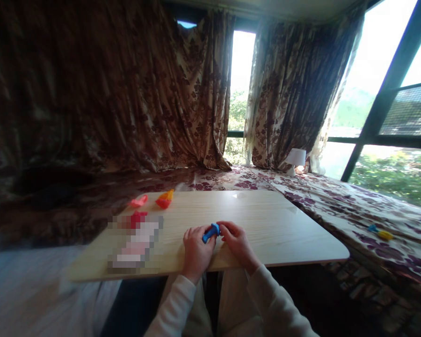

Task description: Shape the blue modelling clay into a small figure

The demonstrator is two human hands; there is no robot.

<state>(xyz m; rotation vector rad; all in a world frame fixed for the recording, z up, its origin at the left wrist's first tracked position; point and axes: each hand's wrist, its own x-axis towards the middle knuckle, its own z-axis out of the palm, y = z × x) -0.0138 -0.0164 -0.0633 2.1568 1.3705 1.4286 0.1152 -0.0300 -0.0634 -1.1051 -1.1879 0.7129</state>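
Over the near part of the pale wooden table [266, 220], a small blue plastic piece [211, 232], perhaps a toy part, is between my hands. It has a narrow shaft and a wider end, and lies tilted up toward the right. My left hand [198, 250] is closed around its lower part. The fingers of my right hand [237, 241] are closed at its wider end, their tips touching or very near it. Part of the piece is hidden by my fingers, so its exact kind cannot be made out.
On the table's left lie a pink-red plastic piece [139, 201], a red and yellow piece [164, 199], a dark pink piece [139, 218] and a pixelated flat item [136, 245]. A blue and yellow toy [381, 232] rests on the floral-covered bench [351, 206], with a white lamp [296, 157] farther back.
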